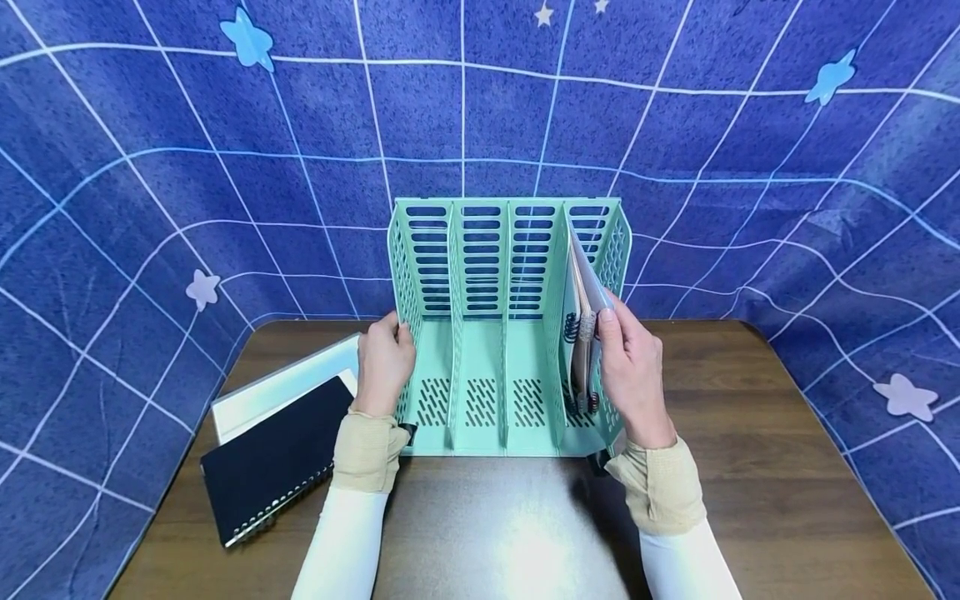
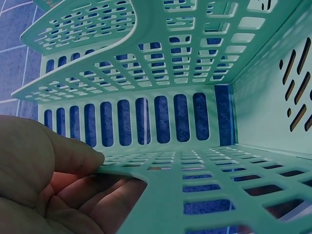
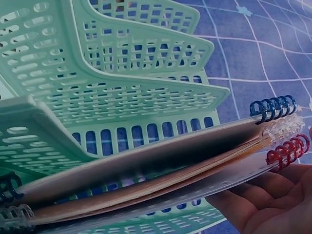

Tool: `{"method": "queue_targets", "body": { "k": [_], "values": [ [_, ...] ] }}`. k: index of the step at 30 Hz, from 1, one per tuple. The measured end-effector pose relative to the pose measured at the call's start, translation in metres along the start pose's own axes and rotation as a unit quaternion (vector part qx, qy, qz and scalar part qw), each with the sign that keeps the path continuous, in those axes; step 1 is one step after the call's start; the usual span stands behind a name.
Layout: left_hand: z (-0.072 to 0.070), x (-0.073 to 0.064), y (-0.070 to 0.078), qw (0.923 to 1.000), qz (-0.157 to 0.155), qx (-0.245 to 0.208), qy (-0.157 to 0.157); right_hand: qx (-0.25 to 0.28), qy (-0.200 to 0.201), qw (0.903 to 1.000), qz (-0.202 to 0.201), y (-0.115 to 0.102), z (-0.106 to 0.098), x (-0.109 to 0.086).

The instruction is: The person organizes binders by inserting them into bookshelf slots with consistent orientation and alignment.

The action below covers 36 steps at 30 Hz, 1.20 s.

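Three ring-bound notebooks (image 1: 587, 325) sit in the rightmost slot of the green rack (image 1: 480, 350), pinched by the right hand (image 1: 636, 367); left hand (image 1: 384, 362) curled on the rack's left wall. Estimate: light, flexible, probably slick; grip all together beside the rings.

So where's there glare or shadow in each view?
Head view: white glare on the brown wooden table, shadow beside the white right sleeve; left wrist view: dim, left hand partly shaded beside the mint-green plastic rack; right wrist view: dim, shading between the blue-, clear- and red-coiled notebooks.
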<state>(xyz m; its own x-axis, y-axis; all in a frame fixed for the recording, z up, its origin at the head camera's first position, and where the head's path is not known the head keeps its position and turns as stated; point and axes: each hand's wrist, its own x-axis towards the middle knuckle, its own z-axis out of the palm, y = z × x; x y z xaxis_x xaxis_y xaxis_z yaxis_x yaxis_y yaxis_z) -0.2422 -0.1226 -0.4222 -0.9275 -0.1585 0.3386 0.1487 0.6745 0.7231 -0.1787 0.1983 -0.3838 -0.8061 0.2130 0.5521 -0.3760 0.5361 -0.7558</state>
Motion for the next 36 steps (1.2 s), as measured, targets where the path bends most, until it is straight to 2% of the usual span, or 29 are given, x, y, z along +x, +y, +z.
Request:
{"method": "queue_targets", "body": {
  "k": [4, 8, 11, 15, 18, 21, 25, 31, 36],
  "values": [
    [0.000, 0.000, 0.000, 1.0000, -0.001, -0.003, -0.002, -0.006, 0.014, 0.9999, -0.003, -0.003, -0.005, 0.000],
    [0.000, 0.000, 0.001, 1.0000, -0.001, -0.004, -0.003, 0.058, 0.033, 0.9977, -0.013, -0.008, -0.013, 0.003],
    [-0.001, 0.001, 0.002, 1.0000, -0.003, -0.005, -0.004, 0.099, 0.068, 0.9925, -0.021, -0.010, -0.022, 0.005],
    [-0.001, 0.001, 0.003, 1.0000, -0.004, -0.006, -0.006, 0.054, 0.124, 0.9907, -0.009, -0.010, -0.034, 0.008],
    [-0.001, 0.001, 0.002, 0.9999, -0.005, -0.008, -0.007, -0.009, 0.129, 0.9915, 0.018, -0.006, -0.041, 0.010],
    [-0.001, 0.000, 0.001, 0.9999, -0.009, -0.010, -0.007, -0.072, 0.101, 0.9910, 0.051, 0.000, -0.046, 0.011],
    [-0.001, 0.000, 0.000, 0.9999, -0.009, -0.012, -0.006, -0.121, 0.041, 0.9889, 0.075, 0.007, -0.049, 0.013],
    [0.000, 0.000, 0.000, 0.9999, -0.002, -0.012, -0.001, -0.146, -0.056, 0.9848, 0.075, 0.024, -0.042, 0.015],
    [0.000, 0.000, 0.000, 0.9999, 0.003, -0.010, 0.000, -0.164, -0.124, 0.9750, 0.084, 0.040, -0.034, 0.014]
  ]
}}
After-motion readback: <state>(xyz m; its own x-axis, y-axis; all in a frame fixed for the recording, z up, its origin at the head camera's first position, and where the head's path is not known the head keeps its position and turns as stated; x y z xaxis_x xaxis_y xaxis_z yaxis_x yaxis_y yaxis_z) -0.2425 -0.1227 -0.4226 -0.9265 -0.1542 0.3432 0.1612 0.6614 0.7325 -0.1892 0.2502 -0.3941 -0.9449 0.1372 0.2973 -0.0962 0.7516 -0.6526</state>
